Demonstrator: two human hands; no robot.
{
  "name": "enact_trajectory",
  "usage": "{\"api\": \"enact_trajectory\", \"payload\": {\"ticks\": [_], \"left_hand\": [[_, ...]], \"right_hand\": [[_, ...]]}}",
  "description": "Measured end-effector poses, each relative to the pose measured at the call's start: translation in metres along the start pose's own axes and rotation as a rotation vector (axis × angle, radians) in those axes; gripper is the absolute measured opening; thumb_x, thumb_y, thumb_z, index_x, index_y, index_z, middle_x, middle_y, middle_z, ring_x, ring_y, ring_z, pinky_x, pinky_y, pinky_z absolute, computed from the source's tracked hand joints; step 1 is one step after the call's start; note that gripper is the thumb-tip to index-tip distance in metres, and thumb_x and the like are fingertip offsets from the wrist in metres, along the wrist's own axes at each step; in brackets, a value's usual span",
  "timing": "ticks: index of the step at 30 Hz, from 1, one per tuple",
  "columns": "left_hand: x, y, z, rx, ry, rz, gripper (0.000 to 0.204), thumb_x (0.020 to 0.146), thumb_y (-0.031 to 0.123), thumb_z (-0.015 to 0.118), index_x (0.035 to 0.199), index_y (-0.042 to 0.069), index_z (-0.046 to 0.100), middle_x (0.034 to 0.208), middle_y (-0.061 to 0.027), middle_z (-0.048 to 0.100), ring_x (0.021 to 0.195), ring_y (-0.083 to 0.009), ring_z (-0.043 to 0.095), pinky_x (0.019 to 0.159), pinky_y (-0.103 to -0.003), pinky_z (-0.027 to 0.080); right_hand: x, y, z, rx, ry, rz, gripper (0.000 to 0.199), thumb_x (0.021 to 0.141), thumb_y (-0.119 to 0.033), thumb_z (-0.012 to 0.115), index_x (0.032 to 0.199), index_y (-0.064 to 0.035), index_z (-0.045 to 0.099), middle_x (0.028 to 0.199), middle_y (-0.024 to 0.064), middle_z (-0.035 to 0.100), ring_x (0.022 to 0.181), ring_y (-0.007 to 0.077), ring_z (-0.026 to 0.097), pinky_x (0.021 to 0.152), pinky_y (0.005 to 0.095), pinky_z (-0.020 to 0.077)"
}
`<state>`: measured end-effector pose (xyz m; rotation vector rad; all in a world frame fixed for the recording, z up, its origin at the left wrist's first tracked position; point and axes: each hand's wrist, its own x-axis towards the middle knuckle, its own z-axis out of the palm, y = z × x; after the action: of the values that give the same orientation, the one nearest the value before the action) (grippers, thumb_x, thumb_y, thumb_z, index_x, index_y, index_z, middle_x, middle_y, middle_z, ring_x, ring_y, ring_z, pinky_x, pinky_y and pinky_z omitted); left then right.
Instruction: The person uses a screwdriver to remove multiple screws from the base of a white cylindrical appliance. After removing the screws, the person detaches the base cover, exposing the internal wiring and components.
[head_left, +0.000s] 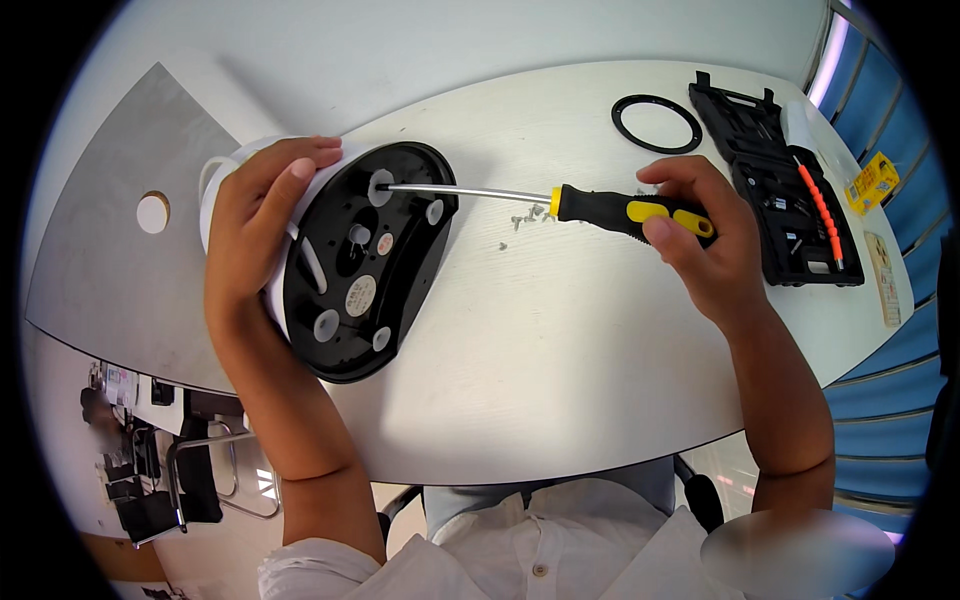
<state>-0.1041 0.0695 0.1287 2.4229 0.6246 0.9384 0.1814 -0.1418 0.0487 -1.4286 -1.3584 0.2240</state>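
A white appliance lies on its side at the left of the table, its black underside (412, 245) turned toward the right. Several pale round feet, like suction cups, stick out of that underside. My left hand (250, 215) is wrapped over the white body and holds it steady. In my right hand (712, 235), the fingers close round the black-and-yellow handle of a screwdriver (605, 210). Its long metal shaft points left, and the tip is at the upper pale foot (381, 187). Below the shaft, several small screws (530, 217) lie scattered on the tabletop.
A black ring (622, 122) lies at the far right, beside an open black tool case (770, 215) with an orange flexible shaft (820, 215). Past it are a yellow box (872, 183) and a flat pale strip (882, 278). A grey tabletop with a round hole (100, 260) adjoins at left.
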Motion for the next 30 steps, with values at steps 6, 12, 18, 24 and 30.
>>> {"api": "enact_trajectory", "payload": {"ticks": [6, 12, 18, 24, 30], "left_hand": [[0.0, -0.001, 0.0, 0.012, 0.009, 0.012, 0.034, 0.093, 0.026, 0.055, 0.101, -0.003, 0.07, 0.107, -0.0142, 0.068, 0.103, -0.0223, 0.061, 0.093, -0.032, 0.043], [0.0, -0.002, 0.0, 0.011, 0.0, 0.008, 0.035, 0.093, 0.028, 0.056, 0.101, -0.003, 0.07, 0.107, -0.0142, 0.068, 0.103, -0.0224, 0.06, 0.094, -0.032, 0.043], [0.001, -0.003, 0.001, -0.013, 0.007, 0.004, 0.036, 0.093, 0.03, 0.056, 0.101, -0.003, 0.07, 0.106, -0.0133, 0.069, 0.102, -0.0222, 0.061, 0.093, -0.032, 0.044], [0.0, -0.002, 0.002, -0.022, 0.017, -0.026, 0.037, 0.093, 0.031, 0.056, 0.101, -0.003, 0.07, 0.105, -0.0125, 0.069, 0.1, -0.0224, 0.062, 0.091, -0.031, 0.045], [-0.001, -0.003, 0.0, 0.006, 0.009, 0.008, 0.037, 0.093, 0.03, 0.055, 0.1, -0.004, 0.069, 0.105, -0.0136, 0.069, 0.101, -0.0233, 0.062, 0.091, -0.031, 0.045]], "right_hand": [[-0.005, -0.008, 0.006, -0.138, 0.075, -0.089, 0.034, 0.079, -0.024, 0.075, 0.101, -0.0048, 0.059, 0.07, 0.006, 0.06, 0.058, 0.0124, 0.056, 0.053, 0.0256, 0.0433], [-0.008, -0.009, 0.008, -0.301, 0.198, -0.65, 0.042, 0.068, -0.02, 0.085, 0.099, -0.0061, 0.061, 0.074, 0.0075, 0.062, 0.062, 0.0207, 0.06, 0.054, 0.0283, 0.047], [-0.005, -0.009, 0.006, -0.082, 0.168, -0.574, 0.045, 0.074, -0.021, 0.082, 0.106, -0.0059, 0.055, 0.079, 0.0067, 0.059, 0.066, 0.0148, 0.059, 0.056, 0.0247, 0.0467], [-0.01, 0.0, 0.02, 0.57, 0.151, -0.027, 0.041, 0.085, -0.028, 0.072, 0.112, -0.0061, 0.049, 0.082, 0.0048, 0.057, 0.066, 0.0071, 0.055, 0.057, 0.0201, 0.0445], [-0.014, -0.02, 0.004, 0.327, 0.018, 0.223, 0.034, 0.09, -0.035, 0.064, 0.107, -0.0069, 0.053, 0.071, 0.0021, 0.059, 0.06, 0.0054, 0.053, 0.053, 0.0194, 0.0408]]}}
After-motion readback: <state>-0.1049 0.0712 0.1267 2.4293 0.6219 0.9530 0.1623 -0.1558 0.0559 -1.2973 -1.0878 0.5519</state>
